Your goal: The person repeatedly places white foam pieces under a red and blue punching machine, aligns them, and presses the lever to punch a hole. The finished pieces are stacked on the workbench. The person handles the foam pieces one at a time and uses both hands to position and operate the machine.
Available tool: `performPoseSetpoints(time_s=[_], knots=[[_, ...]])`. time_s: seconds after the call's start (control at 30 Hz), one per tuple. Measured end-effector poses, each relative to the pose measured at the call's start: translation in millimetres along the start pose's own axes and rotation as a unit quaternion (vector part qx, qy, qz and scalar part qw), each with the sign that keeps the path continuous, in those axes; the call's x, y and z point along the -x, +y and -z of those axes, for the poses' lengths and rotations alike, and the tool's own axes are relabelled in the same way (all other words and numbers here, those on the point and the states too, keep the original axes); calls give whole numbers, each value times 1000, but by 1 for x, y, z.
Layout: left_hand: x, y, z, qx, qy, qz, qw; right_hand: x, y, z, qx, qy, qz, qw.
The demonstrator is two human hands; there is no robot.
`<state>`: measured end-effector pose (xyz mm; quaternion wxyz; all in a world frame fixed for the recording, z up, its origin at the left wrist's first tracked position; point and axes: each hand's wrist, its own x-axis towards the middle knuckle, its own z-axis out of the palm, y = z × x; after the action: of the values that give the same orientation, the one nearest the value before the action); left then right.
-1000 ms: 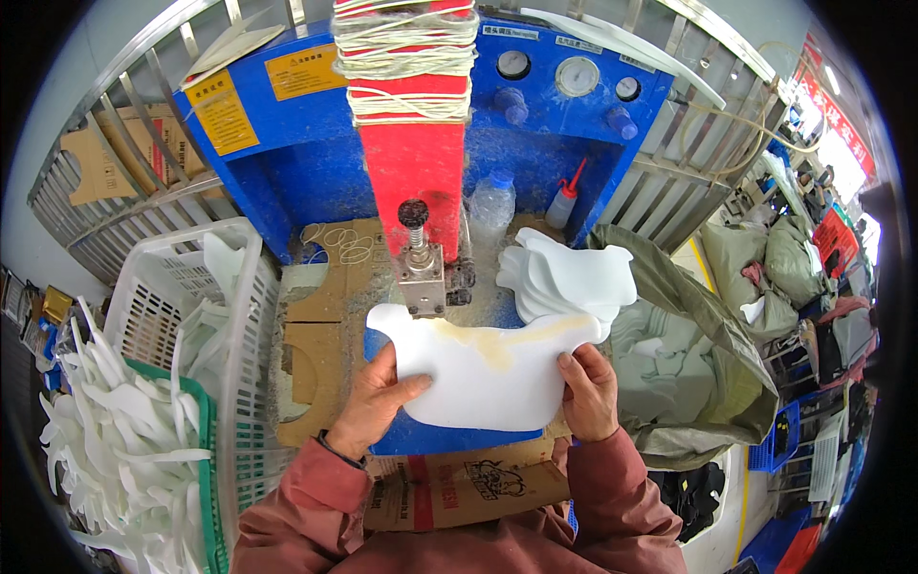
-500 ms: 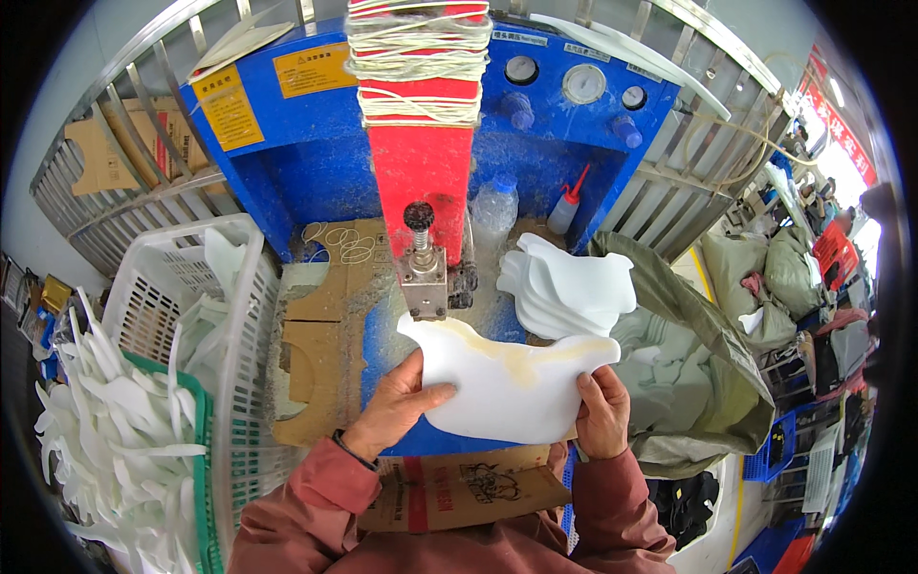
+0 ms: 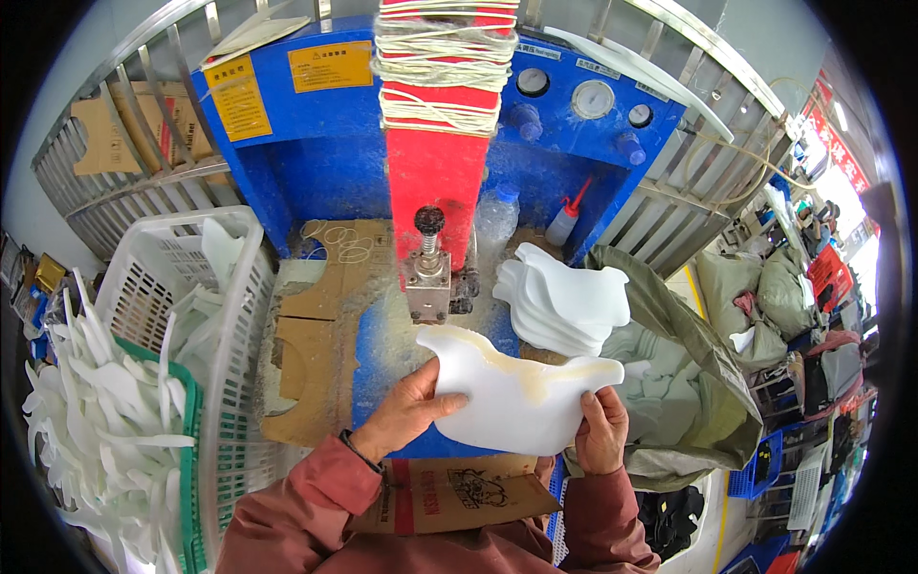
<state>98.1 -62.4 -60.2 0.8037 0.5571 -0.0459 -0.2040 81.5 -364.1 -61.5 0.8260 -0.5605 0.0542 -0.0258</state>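
Note:
A curved white foam piece [image 3: 507, 407] hangs between my two hands in front of the machine. Along its scooped far edge runs a yellowish band. My left hand [image 3: 406, 407] pinches its left side, thumb on top. At the right side, the thumb and fingers of my right hand [image 3: 602, 430] close on the piece below its right horn. Just beyond the left horn stands the metal machine head [image 3: 428, 287] with a black knob, under a red arm [image 3: 435, 182] wound with pale cord. A stack of similar white pieces [image 3: 564, 297] lies at the far right of the worktable.
On the left are a white basket [image 3: 247, 316] and a green-rimmed basket [image 3: 191, 450] heaped with white offcuts. An olive sack [image 3: 727, 383] with white pieces stands at right. A clear bottle [image 3: 497, 210] and red-tipped squeeze bottle [image 3: 564, 222] are behind, under the blue machine frame [image 3: 316, 172].
The foam piece has come slightly down toward me, its left horn drawing away from the machine head. Both hands keep their grip. The whole view has also shifted a little.

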Motion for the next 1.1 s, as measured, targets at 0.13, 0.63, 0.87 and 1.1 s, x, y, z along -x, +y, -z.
performPoseSetpoints(time_s=[0.13,0.63,0.87,1.1], knots=[[6,-7,1,-5,2,-23,1000,2,6,1,25,-5,18,1000],[209,37,29,-548,250,-66,796,-24,49,-4,444,-208,-113,864],[296,85,85,-806,430,41,405,-27,56,14,439,-207,-54,873],[311,100,123,-752,475,120,442,-32,52,11,474,-323,-10,819]])
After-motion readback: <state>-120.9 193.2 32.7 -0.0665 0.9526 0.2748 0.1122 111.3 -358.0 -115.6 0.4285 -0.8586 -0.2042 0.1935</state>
